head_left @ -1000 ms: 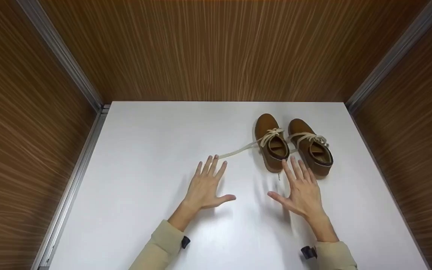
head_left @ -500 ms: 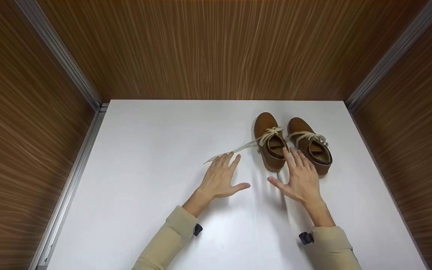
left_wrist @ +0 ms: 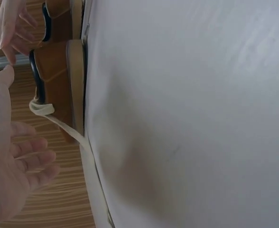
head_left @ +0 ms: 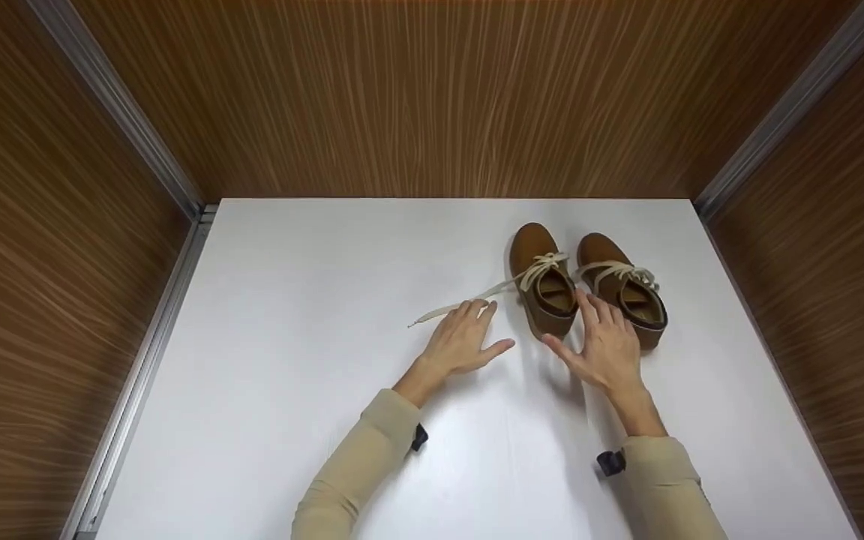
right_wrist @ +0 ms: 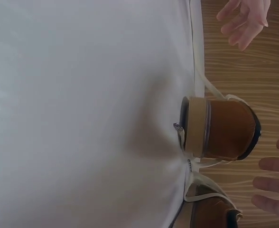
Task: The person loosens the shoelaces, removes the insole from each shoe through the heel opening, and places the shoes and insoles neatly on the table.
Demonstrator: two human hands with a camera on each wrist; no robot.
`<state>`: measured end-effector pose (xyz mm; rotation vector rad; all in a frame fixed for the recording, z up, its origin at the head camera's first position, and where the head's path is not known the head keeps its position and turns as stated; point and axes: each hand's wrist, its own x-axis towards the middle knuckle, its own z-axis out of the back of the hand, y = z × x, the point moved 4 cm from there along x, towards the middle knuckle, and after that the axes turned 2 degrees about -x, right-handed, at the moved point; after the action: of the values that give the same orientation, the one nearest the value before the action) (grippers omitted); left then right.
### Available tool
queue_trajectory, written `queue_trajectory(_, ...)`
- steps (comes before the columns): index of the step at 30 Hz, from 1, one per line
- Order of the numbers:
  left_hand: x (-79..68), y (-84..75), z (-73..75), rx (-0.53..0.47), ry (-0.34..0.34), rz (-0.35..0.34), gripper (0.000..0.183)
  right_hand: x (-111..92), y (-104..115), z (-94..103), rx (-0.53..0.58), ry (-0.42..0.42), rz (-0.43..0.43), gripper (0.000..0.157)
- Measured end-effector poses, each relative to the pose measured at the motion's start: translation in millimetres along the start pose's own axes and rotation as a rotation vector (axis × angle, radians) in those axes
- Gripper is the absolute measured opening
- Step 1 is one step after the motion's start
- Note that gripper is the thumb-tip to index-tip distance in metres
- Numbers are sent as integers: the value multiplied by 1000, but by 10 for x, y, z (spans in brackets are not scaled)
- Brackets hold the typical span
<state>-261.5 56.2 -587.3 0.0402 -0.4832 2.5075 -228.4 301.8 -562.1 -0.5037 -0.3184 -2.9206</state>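
Two brown lace-up shoes stand side by side on the white table, toes pointing away. From the left shoe a cream shoelace trails leftward over the tabletop. My left hand, fingers spread and slightly bent, hovers close by that lace and holds nothing. Over the heel side of the right shoe is my right hand, its thumb near the left shoe's heel; its palm is bare too. In the right wrist view a lace end pokes out by the left shoe's sole.
Wood-grain panels rise behind the white table and on both sides. A metal rail runs along the table's left edge. Dark wrist cameras sit at both sleeve cuffs.
Both hands have moved forward toward the shoes; the left has also swung to the right, uncovering the lace's end. The shoes have stayed in place.
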Motion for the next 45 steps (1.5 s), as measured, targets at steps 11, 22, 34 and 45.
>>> queue_trajectory(11,306,-57,-168,-67,53,26,75,158,-163,-141,118,-72,-62,83)
queue_trajectory(22,591,-130,-274,-249,53,85,75,302,-244,-244,195,-50,-117,58)
queue_trajectory(34,735,-294,-386,-369,36,140,72,366,-333,-297,379,-18,-240,44)
queue_trajectory(45,723,-321,-372,-373,18,141,71,381,-314,-289,424,-8,-255,48)
